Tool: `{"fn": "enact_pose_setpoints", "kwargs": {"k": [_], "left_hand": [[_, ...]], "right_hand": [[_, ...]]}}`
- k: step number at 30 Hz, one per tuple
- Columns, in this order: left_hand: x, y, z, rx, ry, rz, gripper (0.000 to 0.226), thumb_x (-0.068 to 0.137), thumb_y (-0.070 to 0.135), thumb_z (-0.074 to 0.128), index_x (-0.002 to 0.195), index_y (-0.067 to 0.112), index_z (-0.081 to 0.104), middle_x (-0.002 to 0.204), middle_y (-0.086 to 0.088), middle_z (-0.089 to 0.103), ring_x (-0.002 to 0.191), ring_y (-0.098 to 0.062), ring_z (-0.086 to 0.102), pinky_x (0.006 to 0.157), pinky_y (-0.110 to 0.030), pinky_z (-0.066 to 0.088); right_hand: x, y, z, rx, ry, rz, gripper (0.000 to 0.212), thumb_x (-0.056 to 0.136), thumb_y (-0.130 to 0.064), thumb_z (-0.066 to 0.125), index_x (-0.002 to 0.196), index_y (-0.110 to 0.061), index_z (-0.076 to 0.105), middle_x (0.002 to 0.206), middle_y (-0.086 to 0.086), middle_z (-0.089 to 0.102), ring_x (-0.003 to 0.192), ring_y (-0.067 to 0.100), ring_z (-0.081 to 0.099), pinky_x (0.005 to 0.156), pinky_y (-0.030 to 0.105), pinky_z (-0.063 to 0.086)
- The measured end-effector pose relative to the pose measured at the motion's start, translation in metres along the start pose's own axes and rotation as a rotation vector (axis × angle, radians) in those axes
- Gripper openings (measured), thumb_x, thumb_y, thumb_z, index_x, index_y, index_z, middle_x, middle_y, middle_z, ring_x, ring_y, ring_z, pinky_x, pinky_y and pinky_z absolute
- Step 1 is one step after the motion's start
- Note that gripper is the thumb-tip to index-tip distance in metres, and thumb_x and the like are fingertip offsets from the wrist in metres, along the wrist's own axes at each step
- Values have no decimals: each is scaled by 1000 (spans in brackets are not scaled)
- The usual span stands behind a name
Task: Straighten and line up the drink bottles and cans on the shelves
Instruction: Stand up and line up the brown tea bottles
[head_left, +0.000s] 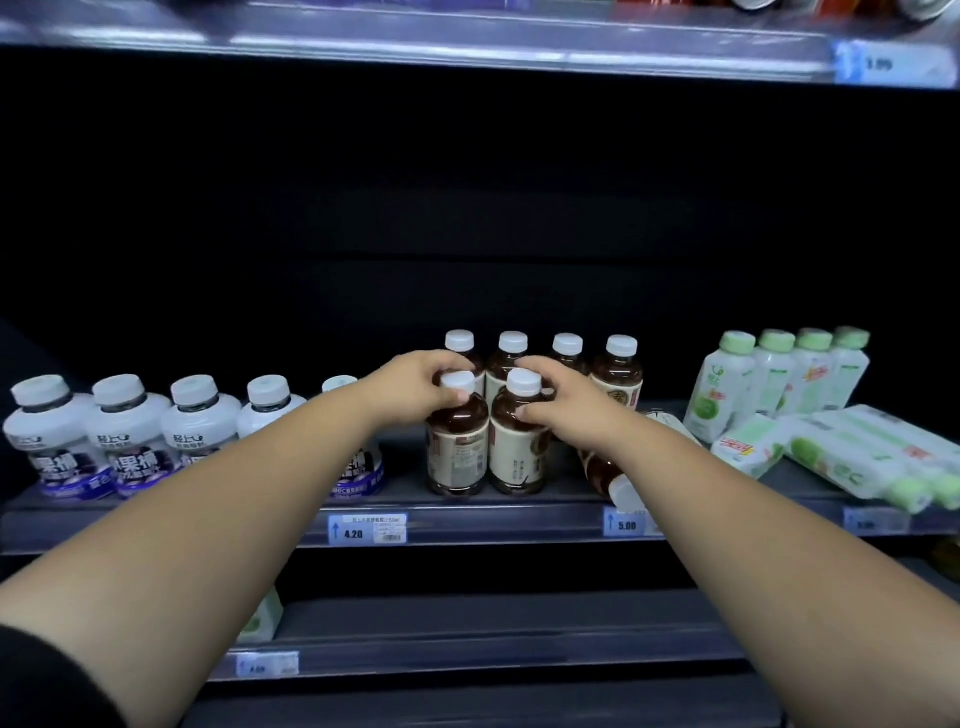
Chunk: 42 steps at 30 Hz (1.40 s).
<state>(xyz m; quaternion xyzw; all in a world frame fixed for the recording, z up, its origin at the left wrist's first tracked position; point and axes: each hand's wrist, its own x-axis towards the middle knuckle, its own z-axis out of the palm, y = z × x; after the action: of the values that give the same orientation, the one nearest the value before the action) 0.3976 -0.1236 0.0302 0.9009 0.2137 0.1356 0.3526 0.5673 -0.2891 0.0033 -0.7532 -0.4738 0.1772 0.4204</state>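
Two brown tea bottles with white caps stand side by side at the shelf front. My left hand (423, 384) grips the neck of the left tea bottle (457, 452). My right hand (563, 397) grips the neck of the right tea bottle (519, 457). Behind them stands a back row of the same tea bottles (618, 374), upright. One tea bottle (608, 475) lies on its side under my right forearm, cap toward the shelf edge. White bottles with purple labels (124, 436) line the left. Green-capped white bottles (779, 379) stand at the right.
Several green-capped bottles (857, 452) lie on their sides at the right front of the shelf (493, 525). Price tags (368, 529) sit on the shelf rail. A lower shelf (493, 649) holds a carton (262, 618) at the left. An upper shelf (467, 47) runs overhead.
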Motion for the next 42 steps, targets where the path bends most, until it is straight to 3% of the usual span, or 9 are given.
{"fn": "enact_pose_setpoints", "kwargs": {"k": [4,10,14,18,21,27,31,39,42], "left_hand": [[-2,1,-3,210,131,-48,30,79,46,78,102,32,65,94,11,65,88,-8,62,71,-27,48],[-6,-1,-1,152,61,-8,33,90,33,69,122,30,61,111,7,65,101,-10,62,81,-25,48],[-4,0,-1,255,111,-47,33,83,45,74,110,31,63,100,7,67,93,-12,63,85,-35,53],[-2,4,2,271,139,-71,38,76,52,78,103,31,63,91,10,64,85,-8,61,74,-30,50],[0,1,-1,196,109,-70,36,74,49,81,102,31,65,96,10,66,90,-9,62,78,-29,51],[9,0,-7,282,54,-57,41,74,50,80,107,31,64,102,9,65,96,-11,61,89,-36,53],[21,5,-17,310,-42,-91,46,69,56,81,105,32,63,104,10,64,97,-10,60,87,-32,51],[49,7,-18,102,135,-46,53,79,56,74,123,31,60,113,9,62,103,-11,61,90,-32,51],[65,2,-15,50,158,-57,59,83,51,73,134,27,55,129,1,59,115,-16,58,94,-30,47]], "right_hand": [[-1,-1,3,-61,8,-32,52,85,-31,76,130,-39,53,117,-17,64,110,7,60,96,35,51],[0,0,9,-64,7,-7,57,91,-31,67,142,-40,44,134,-12,57,123,13,54,104,36,45],[-1,-1,10,-71,68,-10,36,89,-39,71,120,-39,55,111,-13,66,104,10,62,93,39,52],[-1,2,5,-35,72,-2,36,87,-41,73,119,-36,58,110,-13,67,102,8,63,94,39,53],[0,4,5,4,36,-12,50,92,-35,68,139,-37,51,128,-14,61,116,8,58,104,37,47],[9,7,-6,-37,-31,-43,27,89,-34,72,111,-45,61,109,-17,67,102,5,64,93,38,54],[19,5,-15,-12,-90,-52,36,83,-40,77,117,-38,65,115,-13,67,107,5,63,98,36,52],[54,-3,-44,-26,109,-74,42,84,-40,76,124,-35,63,121,-12,60,113,8,59,99,37,51],[71,-5,-46,-77,108,-77,47,87,-36,75,131,-31,60,128,-8,58,122,11,55,105,36,46]]}}
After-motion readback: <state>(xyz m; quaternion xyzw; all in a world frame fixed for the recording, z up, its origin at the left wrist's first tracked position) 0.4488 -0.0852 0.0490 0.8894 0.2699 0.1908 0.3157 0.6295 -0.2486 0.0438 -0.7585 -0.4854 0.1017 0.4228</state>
